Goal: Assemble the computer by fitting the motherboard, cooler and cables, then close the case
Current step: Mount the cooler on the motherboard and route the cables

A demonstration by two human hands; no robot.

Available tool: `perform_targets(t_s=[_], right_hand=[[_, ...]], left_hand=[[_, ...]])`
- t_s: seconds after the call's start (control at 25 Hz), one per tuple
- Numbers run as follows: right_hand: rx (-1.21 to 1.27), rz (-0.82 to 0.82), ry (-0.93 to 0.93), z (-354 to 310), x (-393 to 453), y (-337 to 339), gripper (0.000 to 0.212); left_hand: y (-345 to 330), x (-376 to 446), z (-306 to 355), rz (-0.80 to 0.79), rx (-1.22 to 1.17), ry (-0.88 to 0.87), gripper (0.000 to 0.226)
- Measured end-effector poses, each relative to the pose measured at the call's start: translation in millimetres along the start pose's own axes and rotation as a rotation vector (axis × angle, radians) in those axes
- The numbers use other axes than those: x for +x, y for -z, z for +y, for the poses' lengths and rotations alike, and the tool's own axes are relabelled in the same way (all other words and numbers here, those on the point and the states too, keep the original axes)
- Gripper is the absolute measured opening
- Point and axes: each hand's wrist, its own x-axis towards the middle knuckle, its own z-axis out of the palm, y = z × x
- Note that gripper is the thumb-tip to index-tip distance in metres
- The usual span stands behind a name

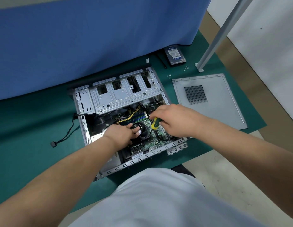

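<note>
The open computer case (126, 115) lies flat on the green mat (27, 128). Inside it, the left hand (121, 133) rests with fingers spread on the cooler fan (143, 130), while the right hand (176, 120) grips a yellow-and-green screwdriver (154, 123) over the motherboard (148, 143). The side panel (209, 99) lies just right of the case, with a hard drive (174, 54) and loose screws (186, 68) behind it.

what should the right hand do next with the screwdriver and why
Probably seat the screwdriver tip on a cooler screw and turn: the right hand grips it right beside the CPU cooler, which the left hand steadies on the motherboard.
</note>
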Motion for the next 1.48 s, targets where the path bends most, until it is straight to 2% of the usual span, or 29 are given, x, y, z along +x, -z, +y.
perform_targets(t_s=[0.08,0.16,0.24,0.32,0.44,0.56,0.68,0.8,0.92,1.04,1.12,1.16,1.24,1.32,1.4,1.48], right_hand=[[0.004,0.035,-0.051,-3,3,-5,0.038],[-0.069,0.132,-0.177,-5,7,-12,0.032],[-0.173,0.214,-0.344,-7,6,-18,0.045],[-0.248,0.241,-0.395,-11,2,-19,0.050],[-0.226,0.212,-0.308,-14,-1,-24,0.058],[-0.018,0.098,-0.066,-11,-2,-11,0.045],[-0.011,0.005,0.059,2,0,7,0.039],[-0.044,0.018,0.005,3,1,9,0.042],[-0.096,0.127,-0.214,-10,3,-2,0.033],[-0.246,0.169,-0.411,-22,9,-15,0.054],[-0.215,0.185,-0.386,-17,11,-16,0.061],[-0.162,0.158,-0.311,-11,10,-13,0.058],[-0.015,0.045,-0.118,-1,7,-2,0.043],[0.020,-0.032,-0.022,5,3,7,0.036],[-0.030,-0.035,-0.043,5,1,5,0.036],[-0.128,0.055,-0.156,-1,5,-3,0.032]], left_hand=[[-2,2,1,-0.010,-0.011,0.045,0.062],[-5,5,2,-0.028,-0.020,0.075,0.064],[-5,6,1,-0.042,-0.033,0.073,0.063],[-1,5,0,-0.049,-0.060,0.051,0.062],[3,4,2,-0.029,-0.054,0.084,0.061],[4,3,7,-0.024,-0.060,0.112,0.063],[3,3,7,-0.016,-0.078,0.125,0.062],[-1,4,7,-0.009,-0.083,0.127,0.060],[-3,6,5,0.003,-0.094,0.132,0.061],[-4,7,6,0.006,-0.096,0.130,0.061],[-4,7,6,0.014,-0.078,0.127,0.060],[-4,7,6,0.016,-0.082,0.123,0.060],[-3,6,5,0.014,-0.096,0.125,0.060],[-2,5,6,0.016,-0.089,0.124,0.060],[-1,5,6,0.025,-0.094,0.118,0.059],[-1,4,6,0.027,-0.106,0.123,0.060]])
